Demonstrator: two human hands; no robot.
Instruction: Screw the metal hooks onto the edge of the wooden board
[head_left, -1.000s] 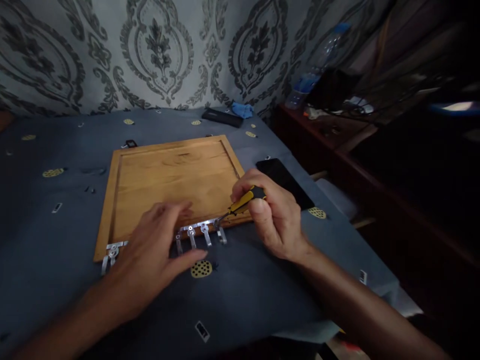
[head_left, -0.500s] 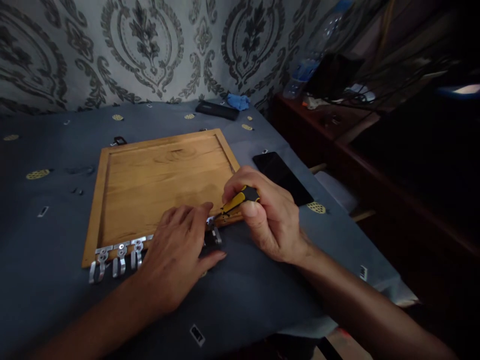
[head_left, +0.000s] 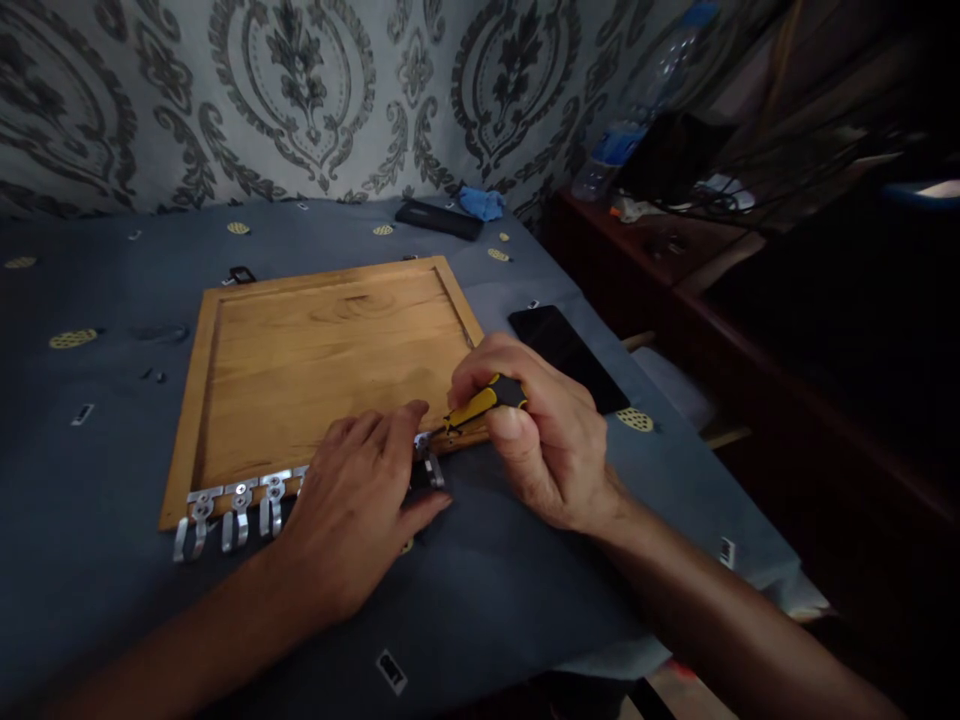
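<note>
A framed wooden board (head_left: 322,370) lies flat, with a metal hook rail (head_left: 241,490) along its near edge; its double hooks hang over that edge. My right hand (head_left: 544,440) is closed around a yellow and black screwdriver (head_left: 480,403). The screwdriver's tip meets the right end of the rail, at a metal hook (head_left: 433,468). Across the rail's middle lies my left hand (head_left: 360,500), fingers stretched onto the board and thumb apart below the edge. It covers part of the rail and hides whatever is under the palm.
A black phone (head_left: 570,355) lies right of the board. Behind it are a black case (head_left: 439,220) and a blue cloth (head_left: 482,203). Small dark pieces (head_left: 160,377) rest at left. A plastic bottle (head_left: 619,145) stands on the dark red furniture (head_left: 600,225) beside the blue tablecloth (head_left: 285,650).
The view has shifted slightly. Both hands keep nearly the same places, and the screwdriver stays at the same hook on the rail.
</note>
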